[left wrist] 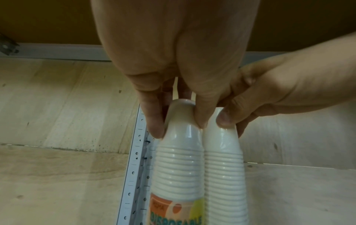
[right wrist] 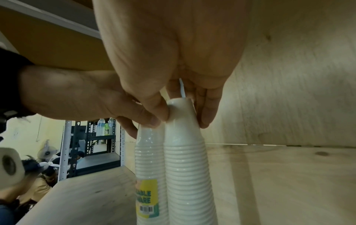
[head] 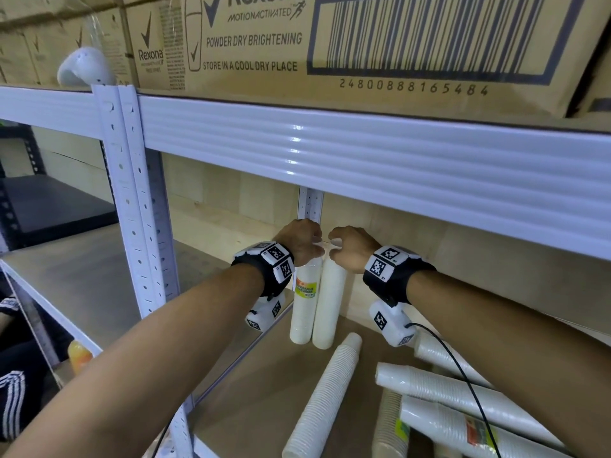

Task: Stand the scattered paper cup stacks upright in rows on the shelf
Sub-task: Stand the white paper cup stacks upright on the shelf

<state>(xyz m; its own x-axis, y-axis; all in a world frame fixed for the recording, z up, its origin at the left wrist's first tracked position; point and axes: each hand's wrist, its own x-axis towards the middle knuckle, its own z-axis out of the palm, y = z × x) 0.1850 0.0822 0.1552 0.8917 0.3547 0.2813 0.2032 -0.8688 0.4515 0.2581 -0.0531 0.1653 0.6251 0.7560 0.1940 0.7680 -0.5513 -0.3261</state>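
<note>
Two white cup stacks stand upright side by side at the back of the wooden shelf [head: 251, 391]. My left hand [head: 310, 249] pinches the top of the labelled stack [head: 303, 312]. My right hand [head: 337, 249] pinches the top of the plain stack [head: 330, 305] touching it. The left wrist view shows my left hand [left wrist: 177, 126] pinching the top cup of the labelled stack [left wrist: 179, 164], with the plain stack [left wrist: 223, 170] alongside. In the right wrist view my right hand [right wrist: 184, 118] holds the plain stack [right wrist: 186, 167] by thumb and fingers. Several more stacks lie flat in front, one [head: 324, 391] nearest the middle.
The lying stacks [head: 446, 388] crowd the shelf's right front under my right forearm. A white beam [head: 363, 150] of the upper shelf hangs low over my hands, with a cardboard box [head: 330, 44] on it. A white post [head: 132, 193] stands left, a rear post [head: 309, 203] behind the stacks.
</note>
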